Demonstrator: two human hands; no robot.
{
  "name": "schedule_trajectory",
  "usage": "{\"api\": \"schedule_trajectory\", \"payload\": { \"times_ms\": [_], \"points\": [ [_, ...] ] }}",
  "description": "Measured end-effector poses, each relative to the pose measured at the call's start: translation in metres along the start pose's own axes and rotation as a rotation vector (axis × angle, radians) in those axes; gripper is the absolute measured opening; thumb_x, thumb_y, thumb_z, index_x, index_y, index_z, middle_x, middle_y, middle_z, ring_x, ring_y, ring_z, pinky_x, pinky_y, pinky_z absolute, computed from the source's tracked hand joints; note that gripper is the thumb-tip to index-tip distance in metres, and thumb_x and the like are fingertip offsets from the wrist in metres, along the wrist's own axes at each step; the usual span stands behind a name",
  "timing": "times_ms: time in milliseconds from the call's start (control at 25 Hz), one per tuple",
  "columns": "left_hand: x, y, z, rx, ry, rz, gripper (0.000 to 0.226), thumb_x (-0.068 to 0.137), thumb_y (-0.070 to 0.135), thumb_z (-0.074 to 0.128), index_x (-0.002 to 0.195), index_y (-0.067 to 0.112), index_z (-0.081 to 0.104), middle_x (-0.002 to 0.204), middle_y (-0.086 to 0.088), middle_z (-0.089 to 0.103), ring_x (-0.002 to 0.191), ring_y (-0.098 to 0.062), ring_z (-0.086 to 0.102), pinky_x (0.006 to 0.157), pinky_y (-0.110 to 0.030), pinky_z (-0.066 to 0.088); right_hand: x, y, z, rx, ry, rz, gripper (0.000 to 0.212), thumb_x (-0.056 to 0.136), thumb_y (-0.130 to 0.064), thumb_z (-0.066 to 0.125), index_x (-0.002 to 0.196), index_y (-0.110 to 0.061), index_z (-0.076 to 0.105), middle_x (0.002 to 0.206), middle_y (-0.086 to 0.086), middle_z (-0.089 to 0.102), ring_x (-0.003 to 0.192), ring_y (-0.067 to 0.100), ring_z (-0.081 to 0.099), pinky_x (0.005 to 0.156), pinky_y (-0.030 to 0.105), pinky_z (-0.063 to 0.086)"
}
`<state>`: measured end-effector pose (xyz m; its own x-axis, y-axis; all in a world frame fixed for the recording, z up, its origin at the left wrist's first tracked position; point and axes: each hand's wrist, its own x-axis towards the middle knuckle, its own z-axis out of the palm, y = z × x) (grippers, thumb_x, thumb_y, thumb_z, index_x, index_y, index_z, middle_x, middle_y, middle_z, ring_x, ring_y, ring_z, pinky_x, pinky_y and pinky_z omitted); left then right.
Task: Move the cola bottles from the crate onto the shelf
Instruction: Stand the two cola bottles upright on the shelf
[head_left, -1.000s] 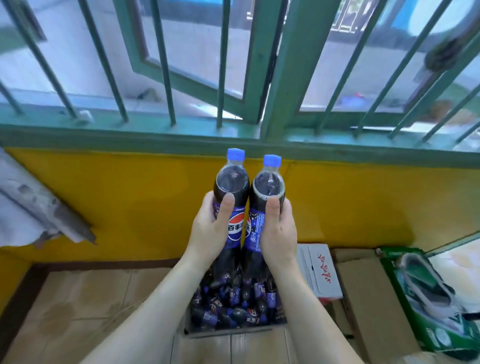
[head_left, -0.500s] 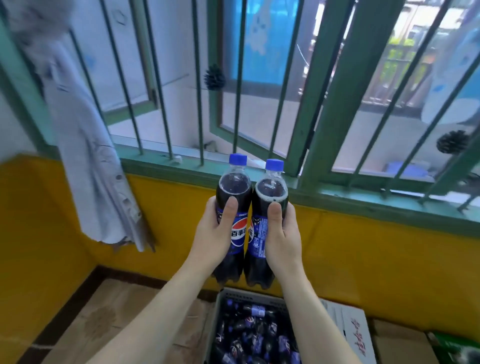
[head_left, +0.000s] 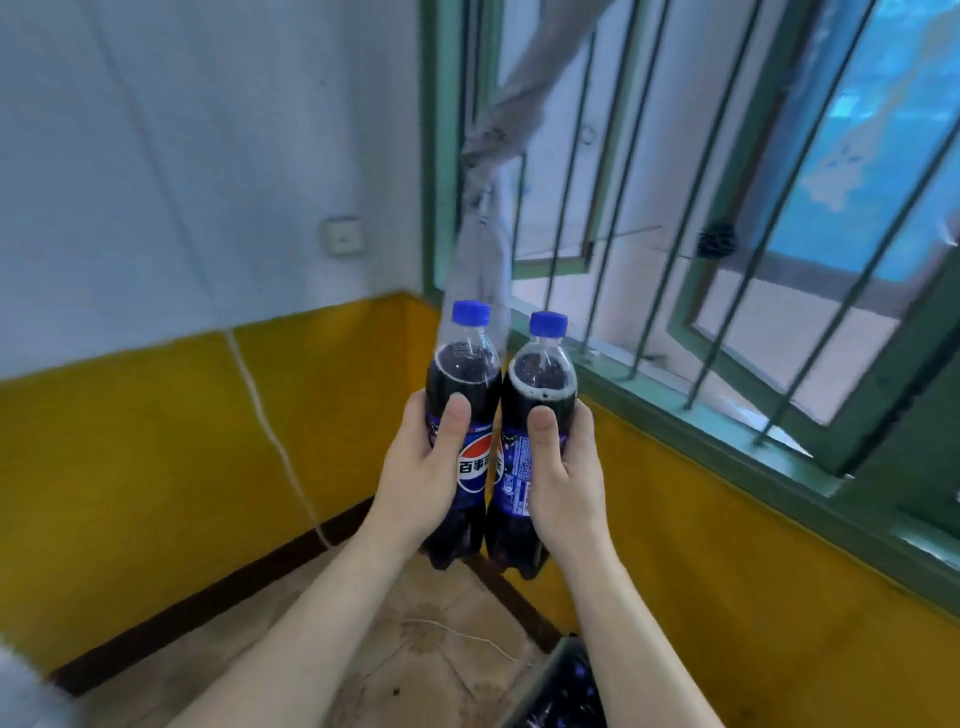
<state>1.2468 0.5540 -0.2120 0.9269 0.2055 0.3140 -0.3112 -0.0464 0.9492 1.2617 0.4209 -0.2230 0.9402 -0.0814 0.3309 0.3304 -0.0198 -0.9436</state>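
Two cola bottles with blue caps stand upright side by side in mid-air in front of me. My left hand (head_left: 423, 475) grips the left cola bottle (head_left: 464, 371) round its label, thumb on the front. My right hand (head_left: 563, 480) grips the right cola bottle (head_left: 543, 371) the same way. The bottles touch each other. The crate (head_left: 558, 686) with more cola bottles shows only as a dark corner at the bottom edge, right of my arms. No shelf is in view.
A white and yellow wall corner is ahead on the left, with a light switch (head_left: 344, 236) and a thin white cable (head_left: 275, 441) running down to the tiled floor (head_left: 415, 649). A green barred window (head_left: 727, 260) and a hanging grey cloth (head_left: 488, 218) are on the right.
The view has swung left and upward. Both bottles stay held together in my hands, and the crate has slid to the bottom right edge.
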Motion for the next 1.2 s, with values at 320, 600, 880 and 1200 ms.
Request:
{"api": "schedule_trajectory", "payload": {
  "times_ms": [320, 600, 880, 1200],
  "points": [
    [-0.088, 0.043, -0.16, 0.08, 0.435, 0.029, 0.052, 0.085, 0.055, 0.049, 0.127, 0.024, 0.05, 0.114, 0.011, 0.068, 0.102, 0.002, 0.067, 0.078, -0.015, 0.054, -0.077, -0.042, 0.152, 0.13, -0.422, -0.048, 0.06, 0.088, -0.055, 0.047, 0.135, -0.018, 0.049, 0.117, -0.015, 0.065, 0.1, -0.014, 0.062, 0.073, 0.006, 0.049],
    [-0.201, 0.084, -0.281, 0.178, 0.816, 0.025, 0.049, 0.089, 0.064, 0.053, 0.12, 0.026, 0.051, 0.108, 0.009, 0.071, 0.098, 0.0, 0.069, 0.082, -0.021, 0.054, -0.188, -0.081, 0.267, 0.24, -0.756, -0.055, 0.058, 0.089, -0.057, 0.046, 0.136, -0.023, 0.048, 0.116, -0.015, 0.067, 0.103, -0.006, 0.065, 0.078, 0.016, 0.055],
    [-0.31, 0.123, -0.351, 0.223, 1.1, 0.029, 0.05, 0.081, 0.056, 0.055, 0.116, 0.021, 0.051, 0.109, 0.001, 0.071, 0.096, -0.007, 0.071, 0.078, -0.023, 0.054, -0.297, -0.114, 0.336, 0.397, -1.065, -0.019, 0.05, 0.092, -0.058, 0.05, 0.132, -0.028, 0.05, 0.114, -0.016, 0.068, 0.106, -0.001, 0.066, 0.083, 0.023, 0.054],
    [-0.355, 0.134, -0.4, 0.279, 1.275, -0.019, 0.057, 0.08, 0.068, 0.067, 0.12, 0.029, 0.052, 0.112, 0.007, 0.072, 0.105, -0.012, 0.07, 0.096, -0.047, 0.055, -0.342, -0.13, 0.394, 0.513, -1.308, 0.021, 0.053, 0.092, -0.051, 0.06, 0.137, -0.026, 0.047, 0.114, -0.029, 0.066, 0.109, -0.003, 0.064, 0.084, 0.02, 0.054]
  ]
}}
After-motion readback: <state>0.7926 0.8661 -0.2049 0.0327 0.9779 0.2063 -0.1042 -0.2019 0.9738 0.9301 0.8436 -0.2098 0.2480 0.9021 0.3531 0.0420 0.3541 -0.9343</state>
